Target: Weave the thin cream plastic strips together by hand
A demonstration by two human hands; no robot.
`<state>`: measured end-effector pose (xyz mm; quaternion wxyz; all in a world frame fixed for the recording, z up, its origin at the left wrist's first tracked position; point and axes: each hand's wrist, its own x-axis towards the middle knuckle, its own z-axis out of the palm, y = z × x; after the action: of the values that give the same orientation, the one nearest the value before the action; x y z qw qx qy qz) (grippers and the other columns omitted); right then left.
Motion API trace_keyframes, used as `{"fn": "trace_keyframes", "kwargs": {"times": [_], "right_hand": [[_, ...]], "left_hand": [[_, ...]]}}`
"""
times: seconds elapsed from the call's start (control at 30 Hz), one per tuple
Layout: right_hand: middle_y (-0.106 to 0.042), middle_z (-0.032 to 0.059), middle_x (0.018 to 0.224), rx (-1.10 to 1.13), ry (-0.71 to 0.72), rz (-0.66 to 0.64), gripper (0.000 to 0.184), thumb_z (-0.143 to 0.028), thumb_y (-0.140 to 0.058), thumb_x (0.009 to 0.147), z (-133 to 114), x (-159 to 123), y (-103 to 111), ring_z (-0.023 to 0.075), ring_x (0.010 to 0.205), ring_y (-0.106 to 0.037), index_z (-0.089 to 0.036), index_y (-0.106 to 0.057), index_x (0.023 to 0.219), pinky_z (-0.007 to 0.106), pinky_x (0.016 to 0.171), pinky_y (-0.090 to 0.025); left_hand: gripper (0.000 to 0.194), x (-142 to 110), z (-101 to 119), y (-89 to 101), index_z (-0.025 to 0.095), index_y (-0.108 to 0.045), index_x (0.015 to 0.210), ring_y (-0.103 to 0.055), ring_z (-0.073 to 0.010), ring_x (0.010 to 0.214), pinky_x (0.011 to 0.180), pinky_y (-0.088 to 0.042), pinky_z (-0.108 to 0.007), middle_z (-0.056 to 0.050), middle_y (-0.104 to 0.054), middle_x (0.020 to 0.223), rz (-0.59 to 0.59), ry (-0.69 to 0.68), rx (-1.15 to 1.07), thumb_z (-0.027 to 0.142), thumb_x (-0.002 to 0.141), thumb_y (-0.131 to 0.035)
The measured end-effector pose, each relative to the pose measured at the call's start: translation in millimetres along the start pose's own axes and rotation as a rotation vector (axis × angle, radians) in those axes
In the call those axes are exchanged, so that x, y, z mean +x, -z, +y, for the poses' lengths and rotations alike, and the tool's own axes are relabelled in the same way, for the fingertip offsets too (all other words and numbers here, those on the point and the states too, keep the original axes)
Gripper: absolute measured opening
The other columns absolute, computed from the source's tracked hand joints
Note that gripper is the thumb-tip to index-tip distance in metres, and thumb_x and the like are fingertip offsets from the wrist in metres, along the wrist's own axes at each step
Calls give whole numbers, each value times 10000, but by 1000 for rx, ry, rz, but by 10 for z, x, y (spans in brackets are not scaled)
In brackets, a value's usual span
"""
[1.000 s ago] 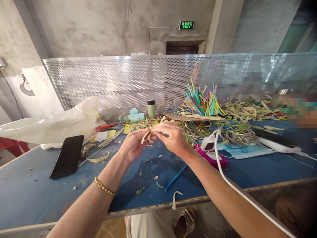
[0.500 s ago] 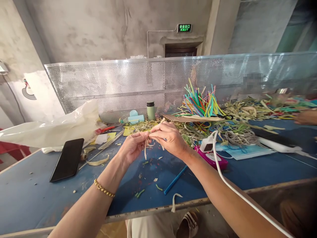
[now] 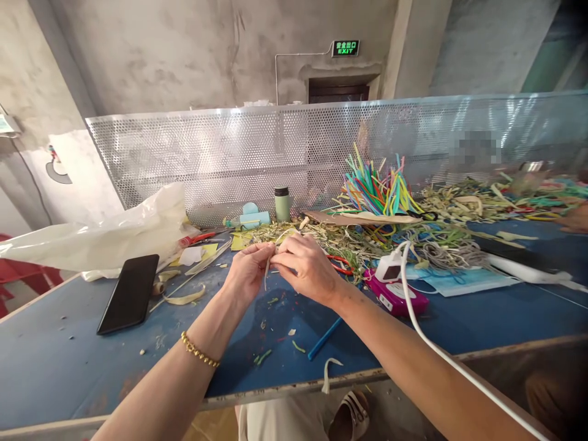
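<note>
Above the blue table, my left hand (image 3: pixel 247 271) and my right hand (image 3: pixel 307 267) meet fingertip to fingertip, both closed in a pinch. A thin beige plant-fibre strip (image 3: pixel 266 277) is held between them. One end hangs below the fingers, while most of it is hidden by them. Just behind the hands lies a heap of dry plant strips (image 3: pixel 261 233). On the table below are green scraps and a blue stick (image 3: pixel 324 339), partly under my right forearm. A pale curled strip (image 3: pixel 327 375) hangs at the table's front edge.
A black phone (image 3: pixel 129 294) and a plastic bag (image 3: pixel 105 236) lie left. A green bottle (image 3: pixel 282 204) stands behind. Right are colourful pipe cleaners (image 3: pixel 374 187), a magenta box (image 3: pixel 399 295), a white cable (image 3: pixel 414 318) and a blue mask (image 3: pixel 468 280). Another person's hand (image 3: pixel 574 219) is far right.
My right hand's fingers have curled in more tightly over the strip. Less of the strip shows now, and its loops below the fingers are gone. The view has shifted slightly.
</note>
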<state>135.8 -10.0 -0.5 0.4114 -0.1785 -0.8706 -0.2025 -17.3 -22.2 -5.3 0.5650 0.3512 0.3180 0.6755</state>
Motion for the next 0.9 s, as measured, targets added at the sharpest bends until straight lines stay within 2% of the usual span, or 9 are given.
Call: {"fn": "trace_keyframes", "kwargs": {"times": [0.1, 0.23, 0.37, 0.47, 0.63, 0.8, 0.9], "right_hand": [[-587, 48, 808, -119, 26, -52, 210, -197, -526, 964, -55, -5, -49, 197, 826, -472, -188, -688, 832, 355, 753, -311], [-583, 62, 846, -276, 107, -84, 214, -143, -499, 963, -102, -4, -116, 206, 824, -443, -173, -627, 793, 365, 725, -279], [-567, 62, 809, -379, 179, -19, 257, -81, -454, 958, -131, 5, -162, 206, 790, -430, -170, -597, 764, 368, 704, -264], [-553, 55, 776, -391, 160, 50, 255, -112, -460, 958, -162, 8, -152, 202, 764, -426, -169, -602, 755, 375, 701, -266], [-579, 63, 807, -211, 15, 66, 225, -215, -491, 948, -218, 11, -100, 212, 806, -472, -174, -668, 816, 388, 724, -309], [-659, 91, 935, 75, -98, 125, 236, -172, -471, 949, -196, 7, -106, 210, 900, -558, -166, -706, 919, 384, 831, -412], [-686, 91, 951, 312, -183, 181, 265, -181, -436, 974, -133, 2, -120, 195, 915, -611, -167, -700, 1000, 355, 852, -471]], "left_hand": [[158, 12, -16, 9, 91, -679, 652, -568, -85, 520, 526, -437, -191, -23, -659, 590, -18, -4, 7, 98, 572, -816], [179, 16, -38, 14, 92, -674, 664, -581, -87, 559, 528, -426, -178, -23, -664, 624, -12, 14, 21, 78, 542, -804], [152, -26, -31, -30, 101, -659, 651, -574, -92, 543, 518, -427, -192, -4, -637, 602, 23, 67, -6, 78, 542, -762], [123, -62, -8, -64, 119, -617, 606, -570, -98, 524, 515, -432, -203, 6, -612, 572, 15, 144, -29, 83, 563, -726], [124, -41, -14, -28, 124, -600, 610, -537, -82, 485, 476, -384, -201, 13, -600, 561, 49, 131, -8, 87, 580, -715], [115, -26, -19, -4, 121, -610, 633, -533, -79, 489, 498, -400, -202, 16, -601, 555, 59, 68, -34, 106, 604, -720], [49, -67, 20, -48, 115, -622, 637, -554, -93, 503, 528, -439, -217, 2, -610, 554, 52, 77, -58, 93, 655, -662]]}}
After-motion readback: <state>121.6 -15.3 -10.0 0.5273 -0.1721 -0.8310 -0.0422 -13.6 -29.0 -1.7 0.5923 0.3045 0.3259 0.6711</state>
